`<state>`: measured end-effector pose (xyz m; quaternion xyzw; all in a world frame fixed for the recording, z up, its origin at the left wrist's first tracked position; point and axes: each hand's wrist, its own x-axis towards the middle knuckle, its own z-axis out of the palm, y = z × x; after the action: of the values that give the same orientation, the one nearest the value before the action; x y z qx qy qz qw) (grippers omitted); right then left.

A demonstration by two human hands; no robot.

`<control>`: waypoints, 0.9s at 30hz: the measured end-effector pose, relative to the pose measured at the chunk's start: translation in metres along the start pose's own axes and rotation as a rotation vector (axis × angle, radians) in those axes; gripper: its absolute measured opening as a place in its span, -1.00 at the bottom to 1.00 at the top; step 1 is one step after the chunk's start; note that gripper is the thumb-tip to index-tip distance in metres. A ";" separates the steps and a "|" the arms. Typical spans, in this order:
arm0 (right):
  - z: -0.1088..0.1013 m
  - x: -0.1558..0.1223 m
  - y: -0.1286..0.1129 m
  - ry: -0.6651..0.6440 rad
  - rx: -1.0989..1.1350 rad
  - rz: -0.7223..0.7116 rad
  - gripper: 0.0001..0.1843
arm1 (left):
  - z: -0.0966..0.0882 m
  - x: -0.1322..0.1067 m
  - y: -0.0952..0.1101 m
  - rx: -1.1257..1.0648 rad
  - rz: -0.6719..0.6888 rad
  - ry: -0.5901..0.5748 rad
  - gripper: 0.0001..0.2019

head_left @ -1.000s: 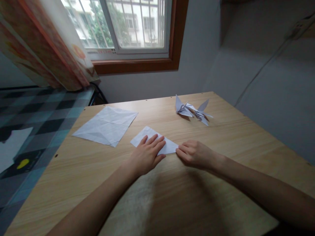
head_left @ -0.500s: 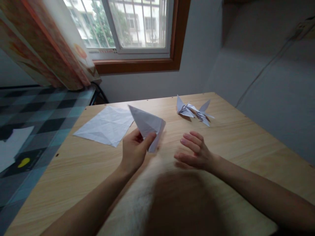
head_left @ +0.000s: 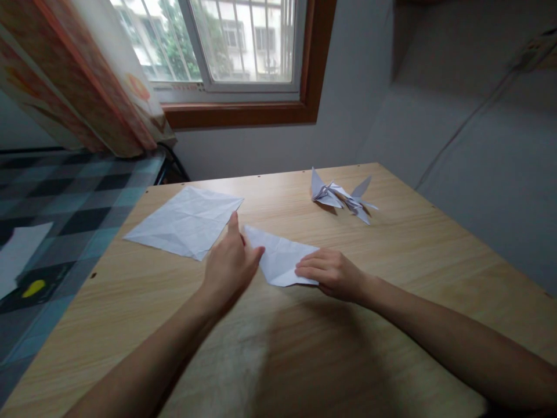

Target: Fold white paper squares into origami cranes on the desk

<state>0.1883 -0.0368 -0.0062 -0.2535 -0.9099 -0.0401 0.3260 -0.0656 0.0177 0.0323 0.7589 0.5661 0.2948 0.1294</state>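
Observation:
A folded sheet of white paper lies low over the table between my hands. The fingers of my right hand are over its right end, gripping it; the thumb is hidden. My left hand is at the paper's left edge, index finger stretched forward and thumb apart, its tip by the edge. Whether that thumb touches the paper is hard to tell. Left of this hand, a creased, unfolded white sheet lies flat, its right corner close to the index fingertip.
Two folded paper cranes sit at the back right of the wooden table. A checked cloth covers a surface to the left, with white paper on it. Behind are a barred window and a curtain.
The folded paper has come down from the left hand's raised grip and turned flatter. My right hand has moved left onto its right end. My left hand has let go and extended its index finger.

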 end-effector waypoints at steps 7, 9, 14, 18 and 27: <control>-0.002 0.003 -0.002 0.002 0.158 0.197 -0.70 | 0.009 -0.001 -0.013 0.300 0.587 -0.291 -0.58; -0.003 0.006 -0.002 0.017 0.227 0.350 -0.66 | 0.013 -0.001 -0.016 0.311 0.569 -0.377 -0.57; 0.004 0.021 0.005 0.066 0.303 0.648 -0.37 | 0.011 0.001 -0.014 0.279 0.518 -0.451 -0.54; 0.013 0.028 0.010 0.066 0.112 0.547 -0.44 | 0.012 -0.002 -0.011 0.292 0.479 -0.446 -0.50; -0.014 0.005 0.017 -0.175 -0.110 0.040 -0.71 | 0.015 -0.006 -0.008 0.364 0.573 -0.460 -0.53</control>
<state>0.2019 -0.0233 0.0062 -0.2918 -0.9260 -0.0610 0.2318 -0.0642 0.0162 0.0147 0.9424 0.3311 0.0368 0.0289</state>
